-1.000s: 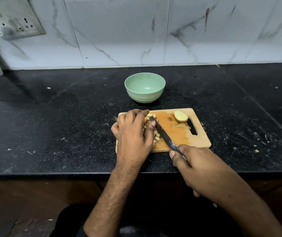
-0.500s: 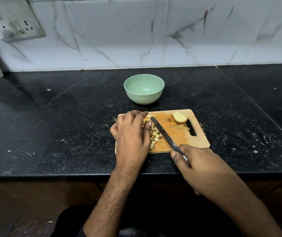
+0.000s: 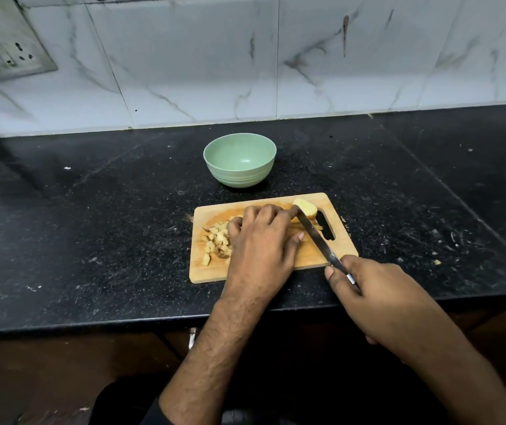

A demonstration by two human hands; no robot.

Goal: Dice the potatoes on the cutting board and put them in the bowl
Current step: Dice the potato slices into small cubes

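A wooden cutting board (image 3: 342,245) lies on the black counter near its front edge. A pile of diced potato (image 3: 216,240) sits on the board's left part. A potato half (image 3: 305,207) rests at the board's far right corner, beside the handle slot. My left hand (image 3: 261,243) lies over the board's middle, fingers reaching toward the potato half; what is under the palm is hidden. My right hand (image 3: 377,297) grips the handle of a knife (image 3: 314,236), whose tip touches the potato half. The green bowl (image 3: 239,159) stands behind the board and looks empty.
A marble-tiled wall runs along the back of the counter, with a socket plate (image 3: 6,53) at upper left. The counter's front edge (image 3: 92,320) runs just below the board. Small scraps dot the counter on the right.
My left hand has slid right off the diced pile toward the potato half, uncovering the cubes. The knife has swung right, its tip now at the potato half.
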